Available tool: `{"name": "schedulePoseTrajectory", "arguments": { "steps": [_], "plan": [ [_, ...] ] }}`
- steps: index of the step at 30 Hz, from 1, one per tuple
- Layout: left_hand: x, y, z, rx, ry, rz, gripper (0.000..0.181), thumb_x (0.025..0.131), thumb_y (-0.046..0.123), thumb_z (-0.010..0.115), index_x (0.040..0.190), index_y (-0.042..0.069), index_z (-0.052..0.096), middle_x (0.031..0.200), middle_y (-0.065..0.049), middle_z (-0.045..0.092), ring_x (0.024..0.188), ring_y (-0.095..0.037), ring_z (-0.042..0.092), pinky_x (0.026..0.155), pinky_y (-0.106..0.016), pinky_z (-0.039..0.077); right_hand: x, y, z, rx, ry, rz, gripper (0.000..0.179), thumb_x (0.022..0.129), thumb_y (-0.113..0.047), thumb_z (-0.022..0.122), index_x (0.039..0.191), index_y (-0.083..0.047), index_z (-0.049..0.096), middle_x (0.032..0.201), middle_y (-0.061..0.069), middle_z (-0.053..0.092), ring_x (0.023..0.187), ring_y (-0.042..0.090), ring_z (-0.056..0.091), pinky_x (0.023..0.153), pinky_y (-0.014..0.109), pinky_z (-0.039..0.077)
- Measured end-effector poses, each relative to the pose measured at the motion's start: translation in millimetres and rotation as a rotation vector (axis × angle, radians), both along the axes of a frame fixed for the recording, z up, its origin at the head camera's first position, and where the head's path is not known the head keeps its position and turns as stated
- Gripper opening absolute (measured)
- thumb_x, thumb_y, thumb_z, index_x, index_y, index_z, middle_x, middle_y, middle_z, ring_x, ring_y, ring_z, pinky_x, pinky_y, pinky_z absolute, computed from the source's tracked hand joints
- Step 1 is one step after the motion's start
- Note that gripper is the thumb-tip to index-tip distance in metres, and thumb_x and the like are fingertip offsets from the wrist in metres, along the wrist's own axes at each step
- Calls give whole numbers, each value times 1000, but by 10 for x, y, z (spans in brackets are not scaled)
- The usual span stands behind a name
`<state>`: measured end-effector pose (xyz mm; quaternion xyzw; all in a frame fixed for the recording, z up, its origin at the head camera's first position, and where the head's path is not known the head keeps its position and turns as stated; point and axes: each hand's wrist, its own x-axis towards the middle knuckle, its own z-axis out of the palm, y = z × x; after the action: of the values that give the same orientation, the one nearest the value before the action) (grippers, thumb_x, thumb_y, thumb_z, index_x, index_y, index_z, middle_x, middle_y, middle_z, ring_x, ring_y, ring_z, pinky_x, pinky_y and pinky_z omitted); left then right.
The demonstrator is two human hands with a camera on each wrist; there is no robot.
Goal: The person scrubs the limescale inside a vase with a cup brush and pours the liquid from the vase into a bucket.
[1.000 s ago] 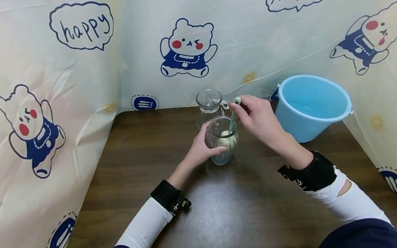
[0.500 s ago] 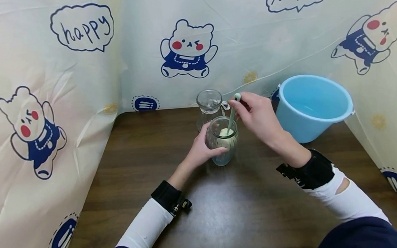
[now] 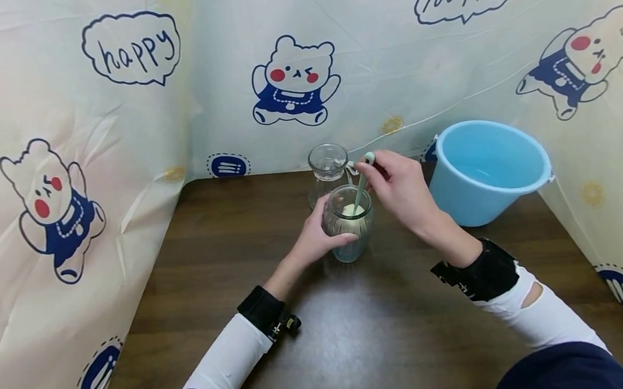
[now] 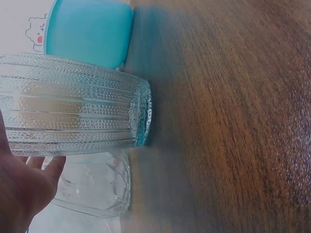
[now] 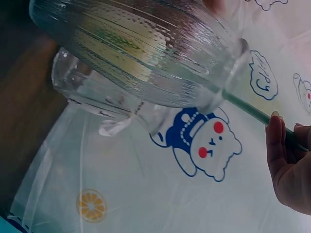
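Note:
In the head view a clear ribbed glass jar stands upright over the middle of the table, its base close to the wood. My left hand grips it from the left, thumb across the front. A bottle brush with a thin green handle and a cream sponge head is in the jar. The sponge shows through the glass in both wrist views. Above the rim, my right hand pinches the handle's upper end between thumb and fingers.
Just behind the jar is a second clear glass jar with a white ribbon at its neck. A light blue bucket stands at the back right. Printed cloth hangs around the dark wooden table.
My right hand and the brush handle have shifted slightly left, with the sponge staying inside the jar. My left hand keeps its hold. The head view has tilted a little.

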<state>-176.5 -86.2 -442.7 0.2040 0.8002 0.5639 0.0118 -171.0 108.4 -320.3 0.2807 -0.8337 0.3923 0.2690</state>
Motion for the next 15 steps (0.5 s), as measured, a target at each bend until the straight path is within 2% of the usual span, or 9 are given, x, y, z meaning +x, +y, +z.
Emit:
{"name": "schedulePoseTrajectory", "arguments": {
  "steps": [1, 4, 8, 11, 15],
  "plan": [
    [20, -2, 38, -1, -5, 1, 92, 72, 23, 83, 148, 13, 33, 137, -15, 52, 121, -23, 49, 101, -50, 42, 10, -1, 25, -8, 4, -4, 24, 96, -26, 59, 94, -5, 70, 75, 4, 61, 61, 9, 56, 56, 25, 50],
    [19, -15, 52, -12, -6, 3, 93, 72, 25, 83, 149, 12, 32, 137, -15, 52, 120, -23, 49, 101, -49, 42, 52, -18, 131, -37, 20, -15, 22, 95, -23, 60, 93, -3, 70, 76, 5, 62, 62, 9, 58, 58, 25, 51],
    [-86, -21, -109, -22, 1, 15, 95, 71, 30, 84, 149, 18, 31, 138, -10, 52, 120, -21, 49, 100, -48, 43, 167, -97, 259, -60, 30, -4, 15, 94, -13, 62, 92, 1, 68, 75, 10, 61, 62, 13, 58, 59, 26, 51],
    [-164, -24, -257, -28, 0, 22, 97, 70, 33, 84, 149, 25, 30, 138, -4, 51, 119, -17, 49, 100, -46, 43, 268, -173, 288, -58, 35, 18, 10, 92, -4, 63, 92, 6, 67, 73, 13, 60, 61, 16, 55, 56, 27, 48],
    [-174, -20, -297, -14, 2, 5, 96, 70, 37, 83, 149, 26, 29, 137, -3, 50, 118, -16, 50, 99, -46, 45, 306, -217, 244, -35, 43, 45, 8, 90, -1, 64, 91, 6, 66, 69, 12, 57, 60, 13, 49, 51, 27, 44]
  ]
}}
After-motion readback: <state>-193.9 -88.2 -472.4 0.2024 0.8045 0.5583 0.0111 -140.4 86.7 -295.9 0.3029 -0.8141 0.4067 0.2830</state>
